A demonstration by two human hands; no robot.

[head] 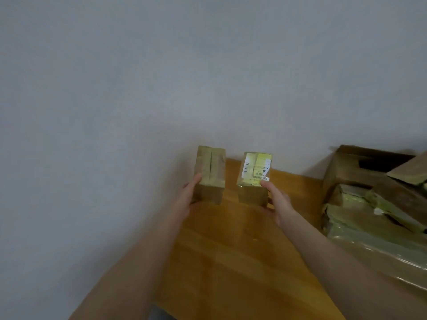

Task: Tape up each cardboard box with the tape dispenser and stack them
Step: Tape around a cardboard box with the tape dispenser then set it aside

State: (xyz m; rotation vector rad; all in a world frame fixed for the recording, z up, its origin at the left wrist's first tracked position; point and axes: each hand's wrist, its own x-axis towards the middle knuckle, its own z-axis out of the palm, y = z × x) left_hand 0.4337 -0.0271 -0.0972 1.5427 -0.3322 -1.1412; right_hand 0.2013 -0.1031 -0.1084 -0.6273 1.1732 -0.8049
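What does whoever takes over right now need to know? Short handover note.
Left hand grips the plain box at its near left side. Right hand grips the labelled box at its near right corner.
Both boxes stand side by side, apart, on the wooden table by the wall. More cardboard is piled at the right.
Done: the labelled box's top looks glossy, probably taped. The plain box's seam is too blurred to judge.
Left: stacking. No tape dispenser in view.

The small brown cardboard box (251, 196) at the far edge of the orange wooden table (231, 250) carries white and yellow barcode stickers (256, 168) on top. Their print is too blurred to read.
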